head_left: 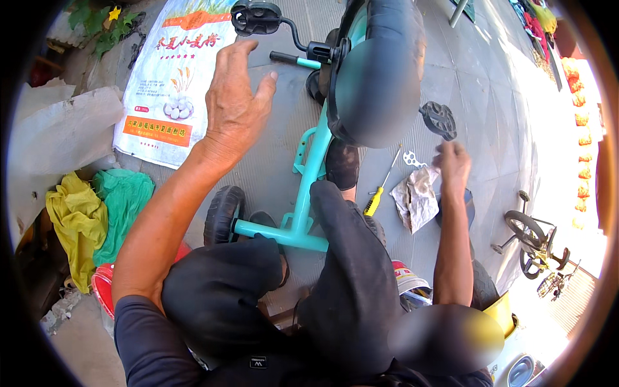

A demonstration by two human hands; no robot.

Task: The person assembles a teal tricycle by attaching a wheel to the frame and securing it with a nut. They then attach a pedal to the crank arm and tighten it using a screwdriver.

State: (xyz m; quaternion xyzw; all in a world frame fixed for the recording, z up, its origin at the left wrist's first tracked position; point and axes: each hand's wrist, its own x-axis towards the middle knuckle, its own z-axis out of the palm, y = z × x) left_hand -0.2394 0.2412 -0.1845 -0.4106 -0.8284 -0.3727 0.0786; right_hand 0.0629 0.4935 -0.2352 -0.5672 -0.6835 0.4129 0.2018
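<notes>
A turquoise child's tricycle frame [307, 193] lies between my legs, its large black wheel [385, 58] toward the far end. My left hand [238, 103] is raised left of it, fingers bent and thumb apart, holding nothing. Just beyond those fingertips is the left black pedal [256, 18] on its crank. My right hand [454, 162] has its fingers curled close below the right black pedal [440, 120]; they are slightly blurred, and whether they touch the pedal or hold something small is unclear. A small black rear wheel [224, 215] sits at the frame's near left.
A yellow-handled screwdriver [374, 201], a flat metal spanner [412, 159] and a crumpled whitish bag [416, 198] lie right of the frame. A printed sack [171, 84] covers the ground at left, near yellow [76, 222] and green cloths [122, 203]. Small bicycles [525, 229] stand farther right.
</notes>
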